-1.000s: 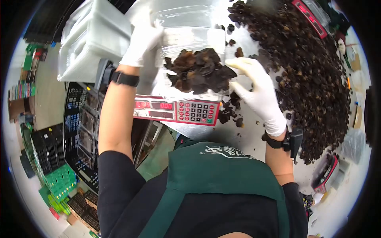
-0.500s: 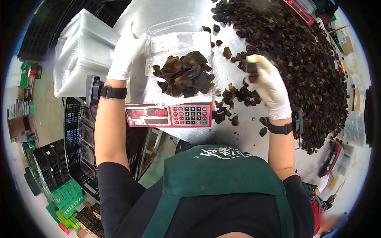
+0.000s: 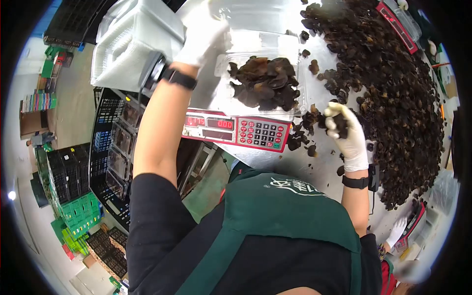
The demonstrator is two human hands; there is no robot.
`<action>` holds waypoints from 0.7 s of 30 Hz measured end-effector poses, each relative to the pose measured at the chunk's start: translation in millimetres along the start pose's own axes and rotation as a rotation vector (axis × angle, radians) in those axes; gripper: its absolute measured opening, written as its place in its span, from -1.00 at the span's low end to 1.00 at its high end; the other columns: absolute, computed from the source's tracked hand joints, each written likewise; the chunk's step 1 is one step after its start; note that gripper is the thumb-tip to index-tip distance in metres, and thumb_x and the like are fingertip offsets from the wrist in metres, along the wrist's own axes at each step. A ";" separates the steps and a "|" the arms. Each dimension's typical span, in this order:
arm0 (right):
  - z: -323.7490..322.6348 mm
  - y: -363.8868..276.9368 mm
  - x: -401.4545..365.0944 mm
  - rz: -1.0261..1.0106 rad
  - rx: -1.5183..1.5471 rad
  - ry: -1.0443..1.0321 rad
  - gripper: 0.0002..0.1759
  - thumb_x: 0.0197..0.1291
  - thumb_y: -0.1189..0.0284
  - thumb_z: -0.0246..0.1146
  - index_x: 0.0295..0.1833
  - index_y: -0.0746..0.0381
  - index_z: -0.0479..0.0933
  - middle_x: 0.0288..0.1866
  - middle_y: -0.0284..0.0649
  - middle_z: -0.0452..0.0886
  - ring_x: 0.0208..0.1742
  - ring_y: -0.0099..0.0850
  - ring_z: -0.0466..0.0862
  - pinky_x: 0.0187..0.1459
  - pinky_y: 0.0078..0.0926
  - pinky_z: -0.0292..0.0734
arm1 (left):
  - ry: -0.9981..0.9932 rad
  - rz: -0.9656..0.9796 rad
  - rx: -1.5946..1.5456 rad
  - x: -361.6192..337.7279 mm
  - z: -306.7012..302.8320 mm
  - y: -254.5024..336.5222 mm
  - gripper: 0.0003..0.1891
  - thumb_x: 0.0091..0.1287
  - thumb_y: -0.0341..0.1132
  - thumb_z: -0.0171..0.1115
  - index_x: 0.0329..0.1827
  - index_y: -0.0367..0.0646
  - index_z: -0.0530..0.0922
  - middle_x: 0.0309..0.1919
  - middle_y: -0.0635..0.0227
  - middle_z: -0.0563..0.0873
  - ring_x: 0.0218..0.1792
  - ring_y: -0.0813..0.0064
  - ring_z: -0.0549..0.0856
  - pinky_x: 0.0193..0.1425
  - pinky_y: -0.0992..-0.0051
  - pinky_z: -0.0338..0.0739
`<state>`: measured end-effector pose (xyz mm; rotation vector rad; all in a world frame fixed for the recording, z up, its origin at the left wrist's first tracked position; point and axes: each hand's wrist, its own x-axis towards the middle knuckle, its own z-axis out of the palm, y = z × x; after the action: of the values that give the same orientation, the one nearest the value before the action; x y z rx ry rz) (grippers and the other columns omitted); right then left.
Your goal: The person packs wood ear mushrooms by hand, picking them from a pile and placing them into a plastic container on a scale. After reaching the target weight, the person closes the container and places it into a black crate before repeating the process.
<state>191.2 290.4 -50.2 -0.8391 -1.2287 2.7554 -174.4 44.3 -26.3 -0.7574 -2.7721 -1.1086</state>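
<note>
A clear plastic clamshell box [image 3: 222,93] lies with its lid folded back on a red-and-white digital scale [image 3: 236,131]. Inside is a mound of dark wood ear mushrooms [image 3: 265,82]. My gloved left hand [image 3: 202,39] is at the box's far left side, beside the lid; thumb and fingers look apart, though blurred, and I see nothing held. To the right of the scale, my gloved right hand [image 3: 348,135] is closed around a few wood ear pieces [image 3: 340,126], above the metal table [image 3: 319,169].
A large heap of wood ears [image 3: 398,108] covers the table's right side. Stacked clear boxes [image 3: 140,46] stand at left, above a black crate [image 3: 110,162]. Another scale [image 3: 397,27] sits at far right; a co-worker's gloved hand [image 3: 397,230] shows lower right.
My view has shifted, so the scale appears further right. My right hand has drawn back toward me with its fingers curled around the pieces. My left hand has moved toward the lid.
</note>
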 end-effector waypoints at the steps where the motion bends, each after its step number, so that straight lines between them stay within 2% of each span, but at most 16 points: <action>1: 9.2 0.0 -0.8 -0.007 -0.095 -0.027 -0.59 0.52 0.16 0.11 0.15 0.26 0.62 -0.10 -0.26 0.71 -0.32 -0.59 0.58 -0.47 -0.71 0.39 | 0.058 0.087 -0.119 -13.1 -13.3 19.3 -0.33 0.25 -0.32 0.34 0.47 -0.20 0.41 -0.25 0.28 0.75 -0.24 0.54 0.72 -0.07 0.53 0.60; 3: 31.0 -5.8 -3.1 0.017 -0.210 -0.055 -0.54 0.53 0.13 0.07 0.19 0.29 0.59 -0.14 -0.27 0.71 -0.30 -0.58 0.64 -0.43 -0.67 0.47 | -0.006 0.135 -0.260 -48.4 -45.5 59.3 -0.48 0.28 -0.46 0.25 0.37 -0.15 0.54 -0.25 0.46 0.70 -0.23 0.67 0.65 -0.14 0.60 0.55; 4: 40.6 -5.3 -1.8 -0.009 -0.247 -0.032 -0.51 0.56 0.09 0.01 0.19 0.28 0.58 -0.24 -0.33 0.70 -0.38 -0.63 0.58 -0.46 -0.69 0.41 | -0.067 0.101 -0.300 -68.2 -62.4 69.1 -0.57 0.31 -0.34 0.33 0.27 0.01 0.64 -0.05 0.32 0.69 -0.10 0.58 0.66 0.03 0.57 0.56; 5: 41.5 -7.8 0.1 -0.003 -0.293 -0.058 -0.51 0.57 0.08 -0.02 0.16 0.26 0.60 -0.31 -0.38 0.67 -0.43 -0.67 0.53 -0.47 -0.70 0.36 | -0.090 0.125 -0.305 -86.9 -75.3 78.2 -0.58 0.29 -0.38 0.31 0.25 -0.02 0.65 -0.03 0.31 0.68 -0.06 0.49 0.67 0.06 0.54 0.56; 6: 42.1 -10.1 1.1 0.004 -0.341 -0.087 -0.50 0.57 0.07 -0.04 0.12 0.23 0.62 -0.38 -0.42 0.64 -0.47 -0.70 0.48 -0.48 -0.72 0.32 | -0.112 0.235 -0.135 -102.4 -90.3 88.7 -0.57 0.26 -0.50 0.23 0.21 -0.04 0.68 0.01 0.25 0.67 0.00 0.38 0.68 0.11 0.50 0.56; 7: 45.2 -11.4 0.7 -0.009 -0.466 -0.090 -0.42 0.58 -0.01 -0.11 0.08 0.23 0.63 -0.44 -0.45 0.57 -0.50 -0.70 0.44 -0.49 -0.71 0.27 | -0.165 0.348 -0.014 -121.1 -100.8 91.1 -0.54 0.19 -0.66 0.04 0.10 -0.19 0.70 0.07 0.18 0.66 0.18 0.28 0.64 0.28 0.42 0.51; 8: 49.1 -11.9 0.7 -0.021 -0.592 -0.095 -0.34 0.60 -0.09 -0.18 0.04 0.22 0.63 -0.49 -0.48 0.51 -0.53 -0.70 0.40 -0.51 -0.71 0.22 | -0.244 0.195 -0.035 -140.4 -104.0 103.0 -0.61 0.19 -0.64 0.11 0.04 -0.20 0.72 0.07 0.15 0.66 0.19 0.24 0.64 0.31 0.41 0.49; 9: 52.2 -9.6 1.9 -0.020 -0.660 -0.118 -0.38 0.60 -0.06 -0.17 -0.06 0.17 0.65 -0.49 -0.48 0.52 -0.52 -0.71 0.38 -0.49 -0.70 0.18 | -0.288 0.154 0.000 -157.1 -99.5 99.5 -0.64 0.21 -0.61 0.19 0.06 -0.19 0.72 0.08 0.15 0.66 0.21 0.26 0.63 0.31 0.43 0.47; 10: 54.2 -4.8 6.3 -0.098 -0.746 -0.140 -0.51 0.58 0.06 -0.06 -0.11 0.17 0.65 -0.49 -0.48 0.51 -0.51 -0.72 0.37 -0.46 -0.70 0.20 | -0.313 0.275 0.132 -169.1 -92.5 88.6 -0.56 0.20 -0.56 0.28 0.19 -0.14 0.66 0.01 0.18 0.63 0.11 0.27 0.65 0.26 0.43 0.49; 12: 67.7 1.2 8.9 -0.219 -0.968 -0.094 -0.62 0.53 0.20 0.05 -0.19 0.20 0.65 -0.50 -0.47 0.51 -0.50 -0.72 0.37 -0.43 -0.70 0.21 | -0.289 0.156 0.048 -182.6 -72.9 78.0 -0.42 0.24 -0.52 0.31 0.38 -0.06 0.53 -0.06 0.26 0.57 -0.01 0.32 0.63 0.20 0.41 0.51; 13: 63.9 6.3 13.4 -0.232 -0.925 -0.100 -0.63 0.52 0.21 0.07 -0.20 0.22 0.65 -0.50 -0.47 0.51 -0.50 -0.72 0.37 -0.43 -0.70 0.21 | -0.239 0.073 -0.059 -189.8 -62.6 68.6 -0.34 0.28 -0.49 0.32 0.49 -0.02 0.41 -0.08 0.31 0.51 -0.11 0.44 0.60 0.08 0.45 0.56; 16: 58.1 12.5 21.4 -0.227 -0.819 -0.136 -0.65 0.50 0.24 0.12 -0.21 0.25 0.67 -0.50 -0.47 0.52 -0.51 -0.72 0.37 -0.45 -0.69 0.21 | -0.286 -0.096 -0.301 -186.3 -53.6 59.7 -0.36 0.37 -0.47 0.27 0.54 -0.05 0.35 -0.17 0.35 0.55 -0.19 0.56 0.62 -0.04 0.56 0.57; 17: 61.9 5.9 18.4 -0.196 -0.796 -0.162 -0.64 0.50 0.24 0.11 -0.20 0.26 0.67 -0.50 -0.47 0.52 -0.51 -0.72 0.37 -0.46 -0.69 0.21 | -0.397 -0.261 -0.617 -185.7 -45.1 42.4 -0.38 0.46 -0.39 0.21 0.58 -0.08 0.28 -0.27 0.38 0.62 -0.33 0.62 0.63 -0.20 0.65 0.55; 18: 66.7 1.7 16.8 -0.164 -0.774 -0.195 -0.64 0.50 0.24 0.11 -0.19 0.27 0.68 -0.50 -0.47 0.53 -0.52 -0.72 0.37 -0.46 -0.68 0.20 | -0.447 -0.380 -0.668 -179.3 -47.3 55.9 -0.40 0.52 -0.32 0.17 0.59 -0.10 0.24 -0.34 0.39 0.70 -0.42 0.65 0.64 -0.29 0.68 0.52; 20: 68.2 4.3 15.0 -0.177 -0.731 -0.193 -0.60 0.50 0.21 0.09 -0.16 0.28 0.69 -0.53 -0.46 0.53 -0.54 -0.72 0.38 -0.49 -0.68 0.19 | -0.412 -0.369 -0.873 -180.2 -40.0 53.9 -0.40 0.51 -0.29 0.17 0.59 -0.11 0.24 -0.27 0.34 0.76 -0.43 0.67 0.64 -0.37 0.70 0.48; 21: 63.7 6.5 15.8 -0.178 -0.674 -0.204 -0.63 0.49 0.26 0.11 -0.20 0.30 0.67 -0.52 -0.41 0.57 -0.52 -0.68 0.45 -0.46 -0.67 0.27 | -0.404 -0.356 -0.947 -184.5 -32.2 49.9 -0.38 0.51 -0.30 0.18 0.59 -0.11 0.23 -0.29 0.34 0.75 -0.44 0.67 0.65 -0.38 0.70 0.47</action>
<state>148.7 245.6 -27.2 -0.4218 -2.2036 2.3285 6.7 -23.6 -13.8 -0.5635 -2.6170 -2.6815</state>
